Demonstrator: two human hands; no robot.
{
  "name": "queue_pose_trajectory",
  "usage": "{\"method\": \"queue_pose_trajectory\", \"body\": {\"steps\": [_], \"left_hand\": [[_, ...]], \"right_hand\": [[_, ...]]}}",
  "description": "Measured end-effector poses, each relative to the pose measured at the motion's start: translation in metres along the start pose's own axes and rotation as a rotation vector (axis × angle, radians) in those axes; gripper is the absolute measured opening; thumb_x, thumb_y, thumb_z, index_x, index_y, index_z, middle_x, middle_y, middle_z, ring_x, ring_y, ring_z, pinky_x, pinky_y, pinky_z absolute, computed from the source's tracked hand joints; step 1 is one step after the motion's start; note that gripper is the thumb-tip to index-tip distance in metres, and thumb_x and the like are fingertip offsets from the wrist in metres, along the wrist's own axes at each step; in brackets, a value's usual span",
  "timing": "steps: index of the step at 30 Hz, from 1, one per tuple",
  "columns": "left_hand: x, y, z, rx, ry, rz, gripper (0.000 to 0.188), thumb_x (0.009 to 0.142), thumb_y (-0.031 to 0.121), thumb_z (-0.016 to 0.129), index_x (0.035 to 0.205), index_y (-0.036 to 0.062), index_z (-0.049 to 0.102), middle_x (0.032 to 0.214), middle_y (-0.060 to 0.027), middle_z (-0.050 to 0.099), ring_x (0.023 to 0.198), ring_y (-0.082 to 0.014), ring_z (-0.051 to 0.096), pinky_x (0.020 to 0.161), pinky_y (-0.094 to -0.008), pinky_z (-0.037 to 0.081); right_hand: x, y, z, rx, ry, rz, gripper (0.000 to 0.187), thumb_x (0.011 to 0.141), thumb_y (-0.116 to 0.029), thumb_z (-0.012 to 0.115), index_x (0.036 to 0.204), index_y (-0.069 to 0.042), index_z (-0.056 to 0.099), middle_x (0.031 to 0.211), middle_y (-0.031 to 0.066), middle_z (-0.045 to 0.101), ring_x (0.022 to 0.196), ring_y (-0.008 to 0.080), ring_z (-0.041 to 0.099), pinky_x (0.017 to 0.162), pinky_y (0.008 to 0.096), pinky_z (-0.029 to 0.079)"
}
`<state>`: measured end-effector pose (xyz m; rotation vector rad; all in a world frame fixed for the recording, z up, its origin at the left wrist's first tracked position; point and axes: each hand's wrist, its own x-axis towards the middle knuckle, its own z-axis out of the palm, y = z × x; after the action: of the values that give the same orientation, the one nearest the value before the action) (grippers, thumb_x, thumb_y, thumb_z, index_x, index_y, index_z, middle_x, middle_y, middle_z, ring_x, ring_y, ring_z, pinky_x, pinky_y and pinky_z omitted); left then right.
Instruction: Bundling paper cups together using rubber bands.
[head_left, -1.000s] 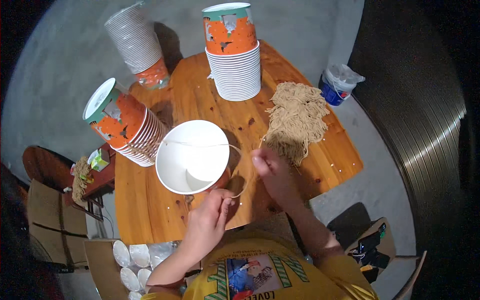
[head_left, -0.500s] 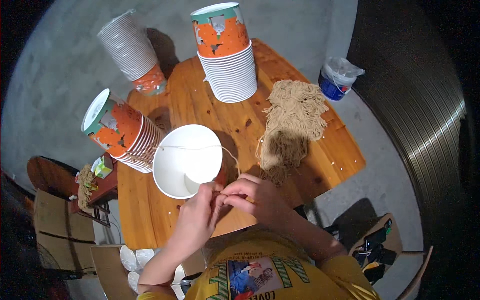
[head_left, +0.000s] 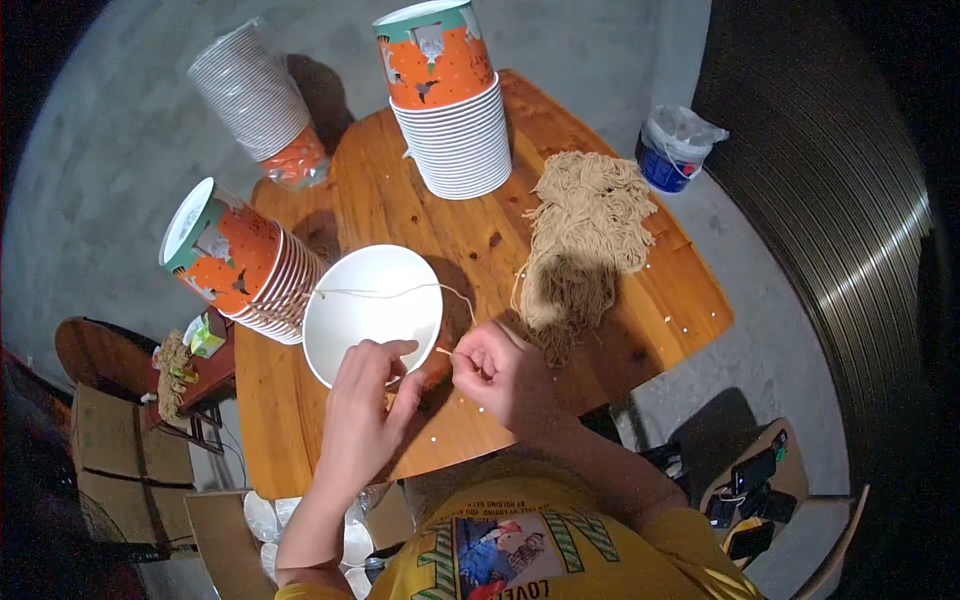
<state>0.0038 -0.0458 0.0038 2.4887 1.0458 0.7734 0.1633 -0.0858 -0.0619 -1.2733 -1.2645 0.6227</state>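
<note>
In front of me a large paper bucket stands on the wooden table, its white inside facing up. A thin beige cord runs across its mouth and droops over the right rim toward my right hand. That hand is closed in a pinch on the cord, and a short end sticks out to the left of the fingertips. My left hand is at the bucket's near rim, thumb and fingers apart, holding nothing. Whether it touches the rim I cannot tell.
Stacked orange and green paper buckets stand at the left and far middle. A plastic-wrapped stack is at the far left. A heap of beige cord lies right. Beyond the table sits a blue pail.
My hands, together half a second ago, are now apart. The left has opened and moved left over the bucket's near rim; the right keeps its pinch on the cord.
</note>
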Motion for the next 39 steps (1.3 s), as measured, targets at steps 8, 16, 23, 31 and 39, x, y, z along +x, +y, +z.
{"method": "queue_pose_trajectory", "body": {"steps": [8, 16, 23, 31, 39], "left_hand": [[0.000, -0.001, 0.000, -0.035, -0.021, -0.027, 0.024, 0.079, 0.003, 0.062, 0.102, 0.0012, 0.057, 0.075, -0.0111, 0.051, 0.071, -0.0247, 0.052, 0.065, -0.0352, 0.044], [0.001, -0.002, 0.000, -0.054, -0.025, -0.034, 0.023, 0.079, 0.003, 0.062, 0.101, 0.0008, 0.058, 0.074, -0.0110, 0.050, 0.069, -0.0239, 0.052, 0.064, -0.0347, 0.044], [0.016, -0.001, -0.009, -0.166, -0.126, -0.147, 0.022, 0.088, 0.007, 0.054, 0.109, 0.0016, 0.057, 0.081, -0.0149, 0.057, 0.071, -0.0258, 0.060, 0.065, -0.0349, 0.048], [0.041, -0.036, -0.006, -0.297, -0.470, -0.172, 0.016, 0.091, 0.011, 0.052, 0.103, 0.0013, 0.057, 0.073, -0.0088, 0.058, 0.067, -0.0137, 0.058, 0.064, -0.0300, 0.048], [0.048, -0.033, -0.005, -0.248, -0.489, -0.182, 0.012, 0.089, 0.013, 0.054, 0.087, 0.0010, 0.055, 0.068, -0.0047, 0.053, 0.064, -0.0096, 0.048, 0.061, -0.0266, 0.044]], "right_hand": [[0.003, 0.010, 0.008, 0.009, 0.054, -0.088, 0.011, 0.076, -0.001, 0.063, 0.079, -0.003, 0.052, 0.064, 0.0008, 0.046, 0.053, 0.0066, 0.041, 0.048, 0.0231, 0.035], [0.007, 0.010, 0.011, 0.008, 0.064, -0.115, 0.011, 0.075, 0.000, 0.063, 0.079, -0.003, 0.053, 0.065, 0.0014, 0.047, 0.053, 0.0069, 0.041, 0.048, 0.0231, 0.035], [0.008, 0.009, 0.015, 0.006, 0.061, -0.119, 0.011, 0.076, -0.001, 0.064, 0.079, -0.003, 0.053, 0.066, 0.0019, 0.047, 0.054, 0.0069, 0.042, 0.049, 0.0234, 0.036], [0.006, 0.007, 0.014, 0.019, 0.000, -0.072, 0.010, 0.077, -0.003, 0.063, 0.080, -0.003, 0.054, 0.068, 0.0023, 0.049, 0.056, 0.0064, 0.043, 0.051, 0.0236, 0.037], [0.006, 0.011, 0.015, 0.022, -0.002, -0.059, 0.009, 0.078, -0.002, 0.063, 0.082, -0.002, 0.054, 0.069, 0.0023, 0.050, 0.055, 0.0057, 0.043, 0.049, 0.0229, 0.037]]}}
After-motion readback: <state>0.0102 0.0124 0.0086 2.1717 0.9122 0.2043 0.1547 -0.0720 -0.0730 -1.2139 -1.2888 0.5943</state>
